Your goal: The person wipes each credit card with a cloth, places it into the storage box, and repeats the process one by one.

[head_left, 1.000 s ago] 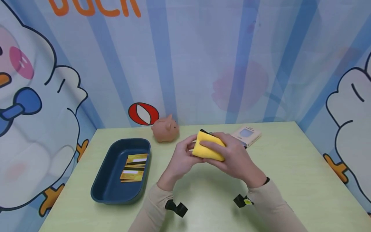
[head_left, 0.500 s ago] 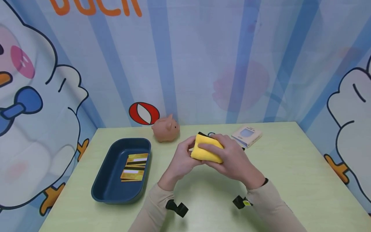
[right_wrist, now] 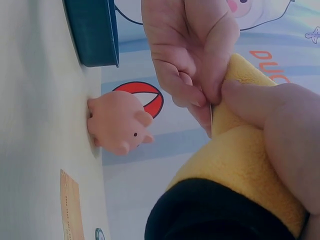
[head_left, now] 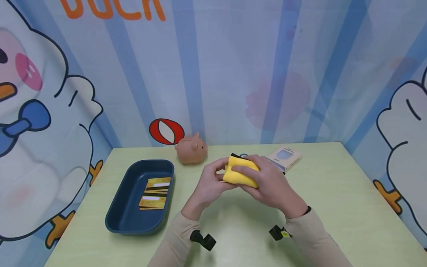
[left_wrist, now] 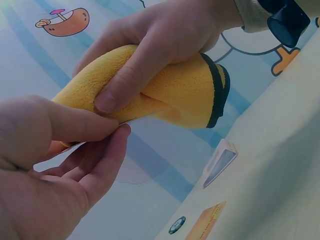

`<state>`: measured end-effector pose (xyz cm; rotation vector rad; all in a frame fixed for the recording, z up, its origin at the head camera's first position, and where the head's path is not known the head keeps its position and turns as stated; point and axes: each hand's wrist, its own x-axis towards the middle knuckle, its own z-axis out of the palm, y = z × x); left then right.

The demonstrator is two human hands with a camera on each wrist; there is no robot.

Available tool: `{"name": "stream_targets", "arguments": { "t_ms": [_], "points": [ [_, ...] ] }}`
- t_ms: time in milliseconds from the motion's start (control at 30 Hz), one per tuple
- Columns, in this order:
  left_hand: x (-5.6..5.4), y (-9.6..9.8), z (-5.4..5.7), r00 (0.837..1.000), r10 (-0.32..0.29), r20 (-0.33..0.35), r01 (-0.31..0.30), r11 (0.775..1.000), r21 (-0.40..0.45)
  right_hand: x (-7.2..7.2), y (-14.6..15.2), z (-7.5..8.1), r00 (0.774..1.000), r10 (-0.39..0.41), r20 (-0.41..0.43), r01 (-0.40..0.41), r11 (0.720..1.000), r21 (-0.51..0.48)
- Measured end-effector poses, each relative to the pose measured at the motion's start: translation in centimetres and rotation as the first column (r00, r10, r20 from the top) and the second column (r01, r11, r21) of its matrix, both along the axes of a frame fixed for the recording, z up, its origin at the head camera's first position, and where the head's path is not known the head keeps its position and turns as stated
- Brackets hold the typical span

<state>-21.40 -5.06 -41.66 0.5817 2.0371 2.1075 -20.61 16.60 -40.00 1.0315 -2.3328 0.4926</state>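
In the head view both hands meet in front of me, above the table. My right hand (head_left: 270, 181) grips a folded yellow cloth (head_left: 241, 172) with dark edging, its thumb (left_wrist: 120, 90) pressing on the fabric. Between thumb and fingers, my left hand (head_left: 213, 181) pinches a thin flat card (left_wrist: 75, 148); only its pale edge shows in the left wrist view. The cloth is folded over the card's far part and hides it. In the right wrist view the left fingertips sit right at the cloth's edge.
A dark blue tray (head_left: 115, 207) at left holds several gold cards (head_left: 151, 202). Behind stand a pink piggy bank (head_left: 191, 149) and a pale flat box (head_left: 285, 156). A tan strip (left_wrist: 207, 220) and a small round chip (left_wrist: 177, 225) lie beyond the hands. A printed curtain (head_left: 227, 74) backs the table.
The cloth and right fingers have shifted slightly, a little left and then back right along the card. Both hands keep their hold; the tray and other objects stay put.
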Motion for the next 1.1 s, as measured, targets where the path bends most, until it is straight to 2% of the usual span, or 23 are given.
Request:
{"name": "stream_targets", "arguments": {
  "t_ms": [167, 500, 700, 933, 1100],
  "points": [
    [0.1, -0.2, 0.1, 0.999, 0.009, 0.047, -0.010, 1.000, 0.013, 0.2, 0.3, 0.1, 0.999, -0.023, 0.025, 0.022, 1.000, 0.019],
    [0.5, -1.4, 0.8, 0.998, 0.033, 0.058, -0.034, 0.999, 0.026, -0.3, 0.9, 0.1, 1.000, 0.005, 0.010, -0.005, 1.000, -0.003],
    [0.5, -2.4, 1.4, 0.996, 0.056, 0.068, -0.055, 0.998, -0.012, -0.4, 1.1, 0.0, 1.000, -0.009, 0.000, 0.009, 1.000, -0.001],
    [0.7, -4.0, 2.8, 0.993, 0.094, 0.073, -0.090, 0.995, -0.051, -0.6, 1.4, 0.3, 1.000, -0.022, -0.019, 0.023, 1.000, 0.006],
    [0.5, -5.7, 3.3, 0.988, 0.148, 0.041, -0.141, 0.980, -0.141, -0.7, 1.9, 0.4, 0.999, -0.040, -0.021, 0.040, 0.999, 0.005]
  ]
}}
